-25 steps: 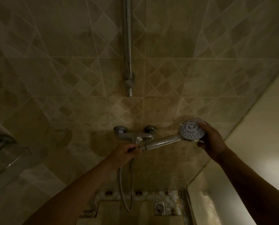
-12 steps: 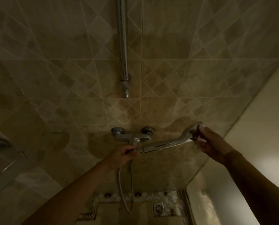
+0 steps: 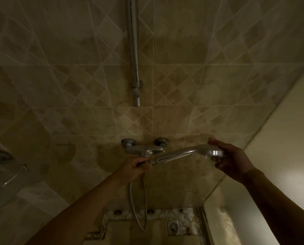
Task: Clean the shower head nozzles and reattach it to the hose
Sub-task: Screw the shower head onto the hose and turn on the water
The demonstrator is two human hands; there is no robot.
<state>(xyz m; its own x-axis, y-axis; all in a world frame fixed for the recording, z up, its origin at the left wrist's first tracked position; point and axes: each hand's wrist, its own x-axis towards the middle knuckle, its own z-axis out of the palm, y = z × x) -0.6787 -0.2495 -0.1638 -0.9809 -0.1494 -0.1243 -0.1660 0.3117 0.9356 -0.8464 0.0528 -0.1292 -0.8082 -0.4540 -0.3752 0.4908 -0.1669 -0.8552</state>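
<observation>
One shower head (image 3: 192, 152) spans between my two hands: my left hand (image 3: 135, 166) pinches its handle end where the hose (image 3: 138, 209) joins, and my right hand (image 3: 231, 156), at three o'clock, grips the round head. One mixer tap (image 3: 144, 147) sits just behind it; one floor drain (image 3: 173, 227) at six o'clock.

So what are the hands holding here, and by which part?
Both hold the shower head: the left hand grips the base of its handle where the hose joins, and the right hand holds its round head end.
</observation>
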